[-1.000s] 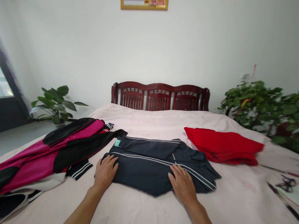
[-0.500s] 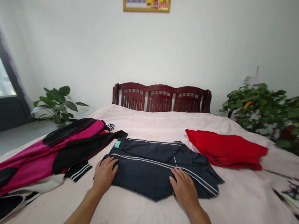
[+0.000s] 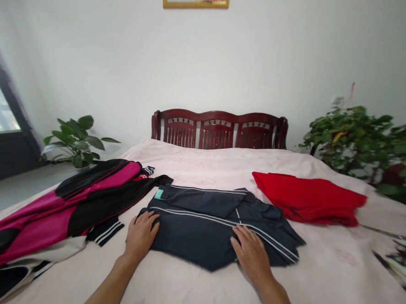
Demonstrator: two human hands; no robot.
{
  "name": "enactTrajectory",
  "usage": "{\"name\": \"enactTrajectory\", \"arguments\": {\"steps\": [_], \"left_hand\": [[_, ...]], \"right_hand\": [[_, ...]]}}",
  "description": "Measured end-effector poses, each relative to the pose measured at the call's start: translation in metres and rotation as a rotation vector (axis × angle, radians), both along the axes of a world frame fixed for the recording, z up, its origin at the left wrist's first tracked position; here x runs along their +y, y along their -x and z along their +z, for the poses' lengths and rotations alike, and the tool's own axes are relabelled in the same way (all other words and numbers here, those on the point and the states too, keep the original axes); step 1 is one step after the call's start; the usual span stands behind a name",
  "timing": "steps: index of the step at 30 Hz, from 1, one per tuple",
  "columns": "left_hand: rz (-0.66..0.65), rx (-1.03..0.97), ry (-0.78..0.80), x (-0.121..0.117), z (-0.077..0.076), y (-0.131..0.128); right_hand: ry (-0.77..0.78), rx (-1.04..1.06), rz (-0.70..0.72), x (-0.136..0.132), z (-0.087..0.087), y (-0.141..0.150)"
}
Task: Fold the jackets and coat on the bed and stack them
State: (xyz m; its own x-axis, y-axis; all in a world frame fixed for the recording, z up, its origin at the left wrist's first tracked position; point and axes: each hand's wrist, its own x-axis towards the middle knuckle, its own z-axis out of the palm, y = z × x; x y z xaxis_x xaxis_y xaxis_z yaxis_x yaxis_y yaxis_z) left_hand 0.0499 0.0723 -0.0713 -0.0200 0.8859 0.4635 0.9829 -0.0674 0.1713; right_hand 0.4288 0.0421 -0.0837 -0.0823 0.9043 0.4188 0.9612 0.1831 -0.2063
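Note:
A folded navy tracksuit garment (image 3: 191,238) with white double stripes and a small teal patch lies before me on the pink bedsheet (image 3: 181,288). Whether it is trousers or a jacket I cannot tell. My left hand (image 3: 142,233) rests flat on its left edge, fingers stretched out. Near the lower right part, my right hand (image 3: 252,249) lies on the cloth with its fingers extended over a white stripe. Neither hand grips the fabric. To the right sits a folded red garment (image 3: 310,200), apart from the navy one.
A heap of magenta and black clothes (image 3: 58,212) covers the bed's left side. Dark scissors (image 3: 403,253) and a black strip-like object (image 3: 391,271) lie at the right edge. Beyond are a wooden headboard (image 3: 218,130), a left potted plant (image 3: 76,137) and leafy plants (image 3: 355,138).
The view has tilted down very slightly. Both hands and the garments stay where they were on the bed.

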Motion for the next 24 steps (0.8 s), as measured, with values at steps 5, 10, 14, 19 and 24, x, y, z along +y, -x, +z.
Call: {"name": "enactTrajectory", "arguments": {"steps": [5,10,14,19,24], "left_hand": [[0.001,-0.008,0.011,-0.0004,0.0007,-0.0006],[0.001,-0.005,-0.001,0.0024,-0.0032,0.0016],[-0.001,-0.011,-0.008,0.0028,-0.0041,0.0016],[0.006,-0.014,0.012,0.0023,-0.0019,0.001],[0.012,-0.011,0.046,0.0029,-0.0015,0.0013]], "right_hand": [[-0.008,-0.003,0.006,0.0019,-0.0022,-0.0013],[0.009,-0.007,-0.002,0.0012,-0.0009,-0.0016],[0.005,-0.007,-0.009,0.002,-0.0018,-0.002],[-0.001,0.0,0.002,0.0044,-0.0057,-0.0032],[-0.003,-0.005,0.004,0.005,-0.0058,-0.0043]]}}
